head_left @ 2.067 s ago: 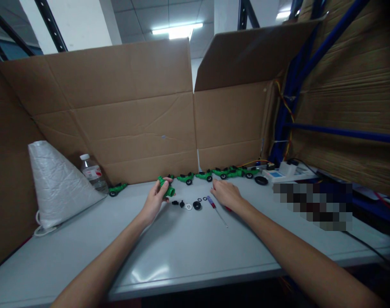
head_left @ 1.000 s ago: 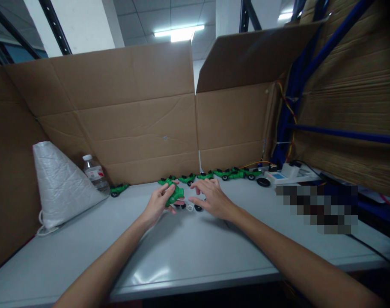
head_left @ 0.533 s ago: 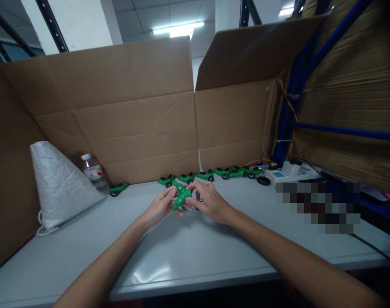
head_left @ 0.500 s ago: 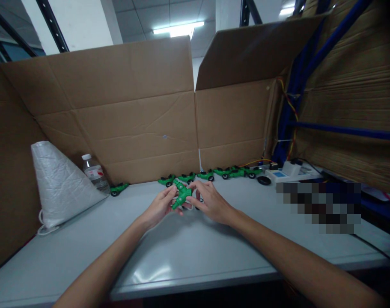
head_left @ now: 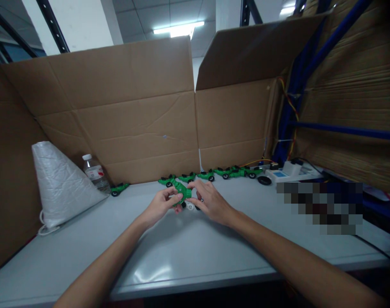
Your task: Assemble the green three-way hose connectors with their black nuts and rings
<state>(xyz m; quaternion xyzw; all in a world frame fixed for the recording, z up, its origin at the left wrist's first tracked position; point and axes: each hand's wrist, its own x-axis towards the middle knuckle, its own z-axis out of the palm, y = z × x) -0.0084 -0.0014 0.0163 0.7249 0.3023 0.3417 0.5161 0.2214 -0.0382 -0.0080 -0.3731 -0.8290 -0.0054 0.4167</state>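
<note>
Just above the table, my left hand [head_left: 162, 204] is closed on a green plastic toy car body [head_left: 183, 192], thumb on top and fingers underneath. My right hand [head_left: 212, 201] has its thumb and forefinger around the right end of the same body, in a pinch. Below the hands lies a small white wheel-like part [head_left: 190, 206], with dark round pieces partly hidden by the fingers. Right behind the hands, several green toy cars [head_left: 206, 176] with black wheels stand in a row.
Cardboard panels [head_left: 133, 119] wall off the back of the white table [head_left: 182, 265]. At the left are a silvery bag [head_left: 64, 188], a water bottle [head_left: 96, 175] and another green toy car [head_left: 119, 189]. A black tire [head_left: 264, 180] and a power strip [head_left: 294, 172] lie back right.
The green car body has turned in my left hand, and its thumb now lies across it. The white part below shows more. My right hand has hardly moved.
</note>
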